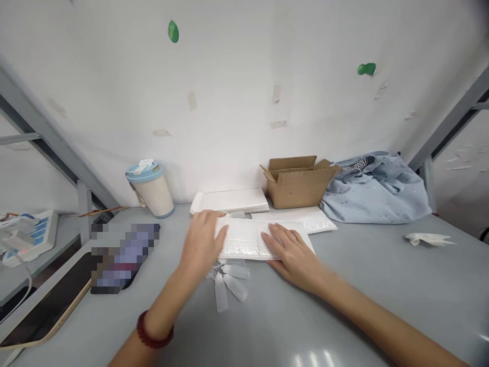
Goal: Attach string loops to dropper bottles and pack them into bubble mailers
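Lying loosely spread on the padded envelope (pixel 244 243), toward the back edge of the desk (pixel 367 285), is our right hand (pixel 293 256); our left hand (pixel 202 239) curls part-open at its left end, grip unclear. The envelope looks light, soft, slippery; we'd hold its short ends.

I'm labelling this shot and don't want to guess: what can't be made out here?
All in the head view:
- White envelope: part of its left end, behind the left hand.
- Small plastic pieces: whether more lie under the envelope, which covers that spot.
- Cardboard box: its bottom, behind the front wall.
- Blue cloth: whatever lies beneath its folds.
- Purple screen: its details, lost in pixel blocks.
- Right forearm: cut off by the bottom edge.
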A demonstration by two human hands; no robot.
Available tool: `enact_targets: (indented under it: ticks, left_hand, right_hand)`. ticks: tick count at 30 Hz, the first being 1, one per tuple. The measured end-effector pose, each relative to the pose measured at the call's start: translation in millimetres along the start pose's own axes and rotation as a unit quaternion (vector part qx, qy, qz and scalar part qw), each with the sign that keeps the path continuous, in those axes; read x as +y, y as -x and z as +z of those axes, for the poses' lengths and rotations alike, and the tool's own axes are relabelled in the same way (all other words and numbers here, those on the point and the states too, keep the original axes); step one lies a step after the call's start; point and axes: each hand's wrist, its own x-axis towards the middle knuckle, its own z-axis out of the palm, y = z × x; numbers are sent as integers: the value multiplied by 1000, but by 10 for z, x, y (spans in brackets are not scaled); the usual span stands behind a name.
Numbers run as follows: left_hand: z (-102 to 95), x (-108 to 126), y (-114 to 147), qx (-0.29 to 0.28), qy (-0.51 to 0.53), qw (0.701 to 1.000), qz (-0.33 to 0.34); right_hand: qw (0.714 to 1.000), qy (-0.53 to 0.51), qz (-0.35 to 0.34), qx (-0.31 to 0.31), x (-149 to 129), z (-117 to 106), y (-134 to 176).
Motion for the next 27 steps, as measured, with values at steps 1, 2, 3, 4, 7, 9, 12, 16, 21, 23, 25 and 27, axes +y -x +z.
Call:
enact_targets:
  ticks: [1,2,3,4,7,9,12,16,21,23,25,27]
  left_hand:
    - [-52,-88,-36,-26,34,995,-93]
    - [-96,-166,-68,-62,75,981,-170]
    - [-129,-229,-94,-86,98,970,-206]
    - [-152,-272,-114,-111,124,958,-232]
    - [-171,-271,-132,-164,193,938,-237]
    - [-168,-182,-118,-190,229,926,-231]
    - [-177,10,-76,-221,293,905,-216]
    - [-198,241,-9,-269,429,843,-180]
    - [-103,402,72,-269,483,813,-182]
    - [-42,440,109,-261,475,820,-183]
    - [7,468,145,-268,451,830,-189]
    - [42,484,173,-276,427,838,-199]
  right_hand:
    - [1000,-4,1,-11,2,9,-4]
    - [1000,-6,2,-19,1,17,-9]
    - [1000,-7,3,-23,-1,25,-13]
    - [1000,-7,5,-25,-4,33,-16]
    - [1000,-11,14,-11,-24,45,-15]
    - [1000,-20,14,4,-41,31,-8]
    - [999,-39,-2,10,-61,-32,2]
    - [998,-53,-17,26,-59,-136,9]
    - [995,-70,-33,64,-67,-199,32]
    - [994,-73,-40,67,-89,-214,40]
    - [994,-71,-49,74,-114,-228,45]
    - [992,-67,-60,93,-131,-241,46]
